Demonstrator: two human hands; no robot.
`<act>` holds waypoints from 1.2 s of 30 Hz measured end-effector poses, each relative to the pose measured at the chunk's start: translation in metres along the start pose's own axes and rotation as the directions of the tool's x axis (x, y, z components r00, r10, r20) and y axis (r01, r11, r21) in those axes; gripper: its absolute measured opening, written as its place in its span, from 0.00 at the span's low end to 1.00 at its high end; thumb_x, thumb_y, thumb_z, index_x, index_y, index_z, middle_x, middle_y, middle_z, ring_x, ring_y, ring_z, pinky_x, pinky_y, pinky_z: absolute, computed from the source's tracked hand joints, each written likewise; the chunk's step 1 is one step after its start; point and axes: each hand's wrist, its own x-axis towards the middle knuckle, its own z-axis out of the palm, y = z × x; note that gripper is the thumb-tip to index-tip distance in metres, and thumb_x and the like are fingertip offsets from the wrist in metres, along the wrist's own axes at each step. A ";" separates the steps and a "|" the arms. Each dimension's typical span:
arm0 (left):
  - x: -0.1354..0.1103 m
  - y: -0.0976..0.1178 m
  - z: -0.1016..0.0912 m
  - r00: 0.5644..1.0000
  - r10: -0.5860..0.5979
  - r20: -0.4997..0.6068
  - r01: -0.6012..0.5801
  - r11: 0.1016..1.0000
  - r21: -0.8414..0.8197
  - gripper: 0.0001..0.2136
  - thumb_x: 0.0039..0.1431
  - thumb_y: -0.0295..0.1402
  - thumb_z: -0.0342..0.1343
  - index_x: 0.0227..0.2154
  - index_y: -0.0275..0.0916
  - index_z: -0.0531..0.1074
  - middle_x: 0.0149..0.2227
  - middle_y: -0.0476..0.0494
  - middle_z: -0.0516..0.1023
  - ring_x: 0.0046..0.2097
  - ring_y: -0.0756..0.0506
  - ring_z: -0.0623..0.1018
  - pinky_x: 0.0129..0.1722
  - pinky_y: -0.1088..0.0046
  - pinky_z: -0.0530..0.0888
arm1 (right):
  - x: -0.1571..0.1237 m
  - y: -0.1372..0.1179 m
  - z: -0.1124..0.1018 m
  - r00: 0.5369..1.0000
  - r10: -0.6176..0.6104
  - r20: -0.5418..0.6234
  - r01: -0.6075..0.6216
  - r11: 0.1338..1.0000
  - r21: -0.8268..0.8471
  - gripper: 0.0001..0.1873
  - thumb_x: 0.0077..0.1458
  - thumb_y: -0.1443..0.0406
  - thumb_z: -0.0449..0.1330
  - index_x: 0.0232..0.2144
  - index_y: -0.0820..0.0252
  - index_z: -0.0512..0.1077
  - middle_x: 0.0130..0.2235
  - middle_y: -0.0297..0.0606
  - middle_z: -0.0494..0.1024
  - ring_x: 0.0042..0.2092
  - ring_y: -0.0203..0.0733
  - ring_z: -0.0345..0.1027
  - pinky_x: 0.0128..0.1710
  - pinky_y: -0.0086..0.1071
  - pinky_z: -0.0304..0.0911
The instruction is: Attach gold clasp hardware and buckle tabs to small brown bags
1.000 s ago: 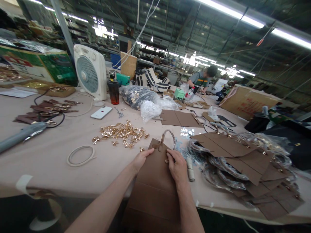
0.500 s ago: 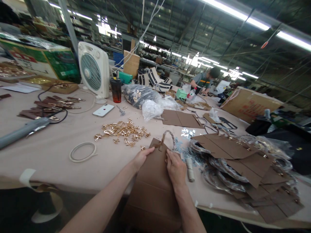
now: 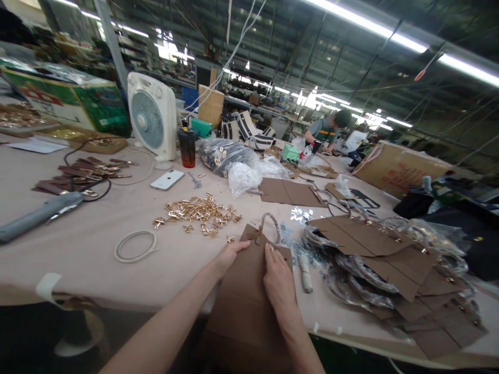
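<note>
Both forearms are bare up to the frame's edge — no sleeves, no gloves. The left hand [image 3: 231,254] and right hand [image 3: 277,278] carry no rings, watch or bands — short, plain nails.

On the table: 1 white fan [image 3: 152,115], 1 white phone [image 3: 167,179], 1 dark cup [image 3: 187,147], 1 white ring [image 3: 134,245], 1 grey tool [image 3: 41,214]. Gold fittings [image 3: 198,212] in 1 loose heap, too many and too small to count; brown panels [image 3: 393,259] at right in 1 overlapping pile, no. unclear. 2 hands, left hand [image 3: 231,254] and right hand [image 3: 277,278], on 1 brown bag piece [image 3: 249,296]; 1 other person [image 3: 327,130] at the far end.
</note>
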 end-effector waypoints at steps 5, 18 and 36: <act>-0.005 -0.004 0.006 0.973 0.232 -0.009 -0.227 0.955 0.191 0.24 0.52 0.32 0.66 0.52 0.29 0.76 0.45 0.30 0.85 0.45 0.35 0.85 0.50 0.58 0.79 | -0.006 0.006 0.006 0.999 0.032 -0.027 -0.031 0.998 0.061 0.32 0.62 0.74 0.46 0.65 0.55 0.70 0.61 0.47 0.77 0.62 0.54 0.69 0.63 0.51 0.65; -0.038 -0.019 0.024 0.725 0.688 -0.037 -0.160 0.220 0.962 0.10 0.63 0.39 0.60 0.42 0.41 0.70 0.42 0.43 0.80 0.44 0.42 0.78 0.46 0.67 0.72 | -0.028 0.007 -0.015 0.998 0.050 0.042 -0.059 0.962 0.267 0.25 0.65 0.66 0.48 0.61 0.54 0.72 0.59 0.43 0.77 0.61 0.50 0.69 0.66 0.52 0.63; -0.047 -0.024 0.041 0.835 0.544 -0.076 0.087 0.005 0.996 0.22 0.75 0.41 0.35 0.64 0.39 0.59 0.47 0.33 0.83 0.45 0.36 0.83 0.44 0.61 0.75 | 0.100 -0.085 -0.034 0.999 -0.009 0.049 -0.020 0.825 0.565 0.16 0.65 0.57 0.59 0.50 0.56 0.78 0.49 0.43 0.83 0.47 0.47 0.78 0.52 0.41 0.72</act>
